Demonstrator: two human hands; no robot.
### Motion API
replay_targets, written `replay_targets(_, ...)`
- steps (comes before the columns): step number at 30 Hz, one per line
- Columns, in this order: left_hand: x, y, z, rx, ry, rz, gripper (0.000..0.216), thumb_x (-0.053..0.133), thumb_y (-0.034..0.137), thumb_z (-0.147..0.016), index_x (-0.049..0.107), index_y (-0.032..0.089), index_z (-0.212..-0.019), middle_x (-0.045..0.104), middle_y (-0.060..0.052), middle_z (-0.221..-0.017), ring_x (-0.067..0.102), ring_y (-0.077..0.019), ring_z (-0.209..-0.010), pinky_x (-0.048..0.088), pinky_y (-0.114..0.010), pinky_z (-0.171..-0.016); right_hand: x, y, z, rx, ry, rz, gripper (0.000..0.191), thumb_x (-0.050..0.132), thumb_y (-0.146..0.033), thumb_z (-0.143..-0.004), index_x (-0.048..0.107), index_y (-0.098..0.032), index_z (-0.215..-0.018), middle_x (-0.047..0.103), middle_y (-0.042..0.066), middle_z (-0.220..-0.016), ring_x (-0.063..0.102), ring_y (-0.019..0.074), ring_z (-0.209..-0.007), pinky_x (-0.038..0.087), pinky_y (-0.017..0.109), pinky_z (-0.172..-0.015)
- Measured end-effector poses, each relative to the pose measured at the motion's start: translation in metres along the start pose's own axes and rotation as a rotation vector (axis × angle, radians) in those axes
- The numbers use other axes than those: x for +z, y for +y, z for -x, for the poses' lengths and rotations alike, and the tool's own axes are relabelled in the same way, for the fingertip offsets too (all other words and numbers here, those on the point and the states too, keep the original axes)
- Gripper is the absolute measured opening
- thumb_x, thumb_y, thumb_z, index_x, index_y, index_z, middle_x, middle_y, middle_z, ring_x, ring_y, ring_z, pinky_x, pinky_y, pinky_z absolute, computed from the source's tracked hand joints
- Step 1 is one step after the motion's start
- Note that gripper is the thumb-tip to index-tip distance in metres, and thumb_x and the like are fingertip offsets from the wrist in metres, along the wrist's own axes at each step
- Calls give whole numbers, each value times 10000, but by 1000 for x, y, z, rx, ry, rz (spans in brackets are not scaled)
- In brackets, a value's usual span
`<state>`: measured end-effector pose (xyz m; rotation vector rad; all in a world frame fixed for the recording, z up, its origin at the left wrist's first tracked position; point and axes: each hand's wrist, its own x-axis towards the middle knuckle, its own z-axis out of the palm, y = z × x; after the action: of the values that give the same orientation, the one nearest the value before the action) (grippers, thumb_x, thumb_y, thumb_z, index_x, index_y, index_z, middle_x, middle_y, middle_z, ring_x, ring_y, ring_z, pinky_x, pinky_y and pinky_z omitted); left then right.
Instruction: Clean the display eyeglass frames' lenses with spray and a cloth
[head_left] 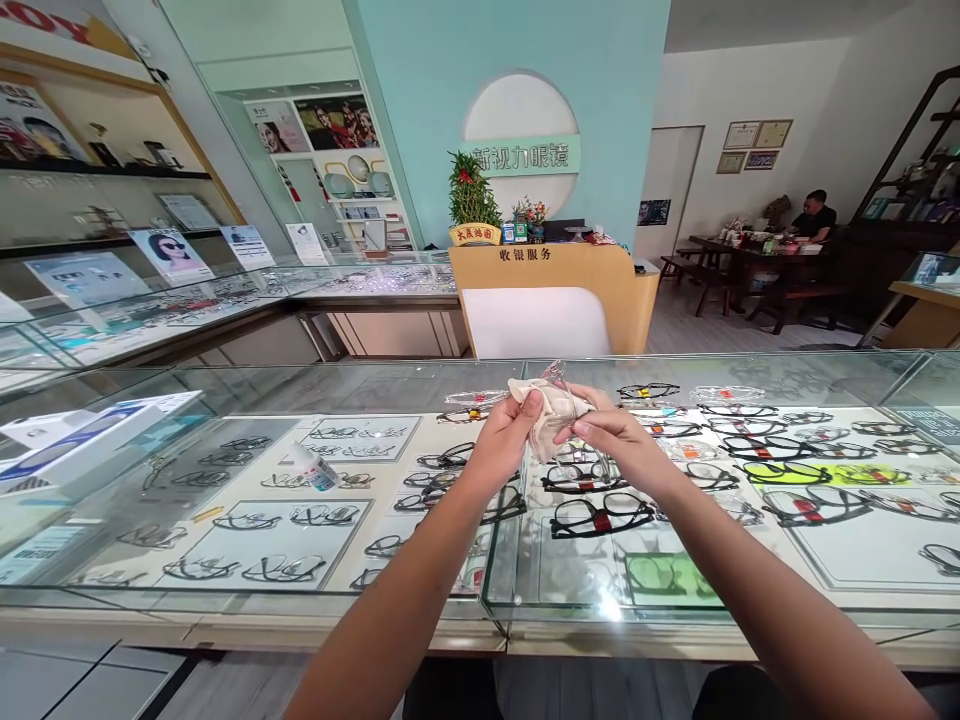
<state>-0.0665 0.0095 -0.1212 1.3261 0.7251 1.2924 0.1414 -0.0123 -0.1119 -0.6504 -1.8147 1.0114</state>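
Above the glass display counter [420, 378], both hands meet around a cream cloth [556, 402]. My left hand [508, 432] is closed, its thumb pressing the cloth. From the right, my right hand [619, 437] pinches with thumb and finger at a thin-framed pair of glasses [555, 370]. Most of that pair is wrapped in or hidden behind the cloth; a pinkish part sticks out at the top. A small white bottle [313, 468] with a blue label is on the counter to the left of my hands.
Rows of eyeglasses [604, 515] lie inside the counter under the glass. White boxes [97, 440] sit at its left end. Beyond stands a wooden cashier desk [551, 265] with a plant [474, 190]. A person [816, 218] sits at a dark table at the back right.
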Motion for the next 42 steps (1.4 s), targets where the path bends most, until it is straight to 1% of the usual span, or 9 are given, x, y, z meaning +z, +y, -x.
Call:
replay_targets(7, -2, 9, 2, -32, -96, -27, 583, 755, 714, -892, 735, 133, -854, 715, -40, -749, 585, -119, -633, 449, -231, -617, -5, -4, 0, 55, -48, -144, 287, 683, -480, -1035, 901, -325, -932, 626, 32, -1564, 503, 314, -1517, 304, 466, -1286)
replay_targets(13, -14, 13, 2, -46, -291, -60, 503, 751, 629, -938, 753, 129, -993, 726, -67, -823, 627, -146, -674, 477, -246, -618, -6, -7, -1, 137, -19, -247, 325, 693, -499, -1005, 902, -302, -854, 660, 35, -1511, 579, 330, -1414, 408, 432, -1193)
replay_targets(18, -7, 19, 1, 3, -325, -63, 419, 831, 537, -894, 710, 141, -954, 706, -48, -783, 593, -130, -633, 461, -241, -600, -5, -4, -2, 113, -24, -251, 309, 692, -486, -1014, 902, -310, -872, 657, 33, -1501, 591, 315, -1392, 406, 431, -1189)
replay_targets(24, 8, 17, 4, 55, -218, -66, 457, 878, 542, -840, 660, 149, -752, 666, -29, -616, 553, -114, -539, 419, -233, -543, 0, -1, 1, 9, -90, -79, 334, 660, -520, -1045, 893, -300, -951, 634, 61, -1508, 531, 319, -1476, 342, 490, -1265)
replay_targets(31, 14, 10, 7, 26, -36, -19, 617, 725, 710, -915, 623, 164, -646, 590, -8, -487, 494, -101, -417, 346, -234, -451, 3, 0, 2, -11, -123, 35, 339, 628, -515, -1068, 883, -311, -979, 584, 49, -1578, 489, 294, -1516, 293, 486, -1301)
replay_targets(33, 12, 9, 5, -5, -34, 4, 633, 711, 735, -912, 643, 162, -651, 585, -6, -496, 525, -112, -436, 386, -243, -470, 3, 0, 1, -7, -114, 7, 347, 620, -510, -1073, 879, -309, -961, 605, 46, -1552, 511, 291, -1494, 311, 479, -1289)
replay_targets(36, 7, 8, 1, -33, 3, 55, 592, 817, 720, -823, 695, 152, -709, 652, -16, -584, 589, -121, -523, 459, -243, -545, 1, 1, -1, -18, -89, -37, 361, 612, -500, -1078, 868, -298, -924, 646, 45, -1482, 537, 283, -1461, 335, 458, -1272)
replay_targets(39, 7, 6, -1, -53, 76, 76, 592, 884, 708, -749, 693, 148, -727, 663, -7, -610, 565, -101, -538, 445, -226, -554, 0, 1, -1, -27, -101, 0, 365, 612, -504, -1077, 861, -286, -923, 655, 54, -1444, 542, 281, -1437, 345, 455, -1261)
replay_targets(42, 9, 6, -1, -79, 83, 52, 608, 894, 710, -731, 665, 147, -713, 631, 10, -584, 523, -86, -519, 419, -223, -540, 1, 0, -1, -24, -112, 46, 382, 610, -516, -1074, 862, -273, -920, 646, 72, -1435, 555, 287, -1409, 355, 469, -1247)
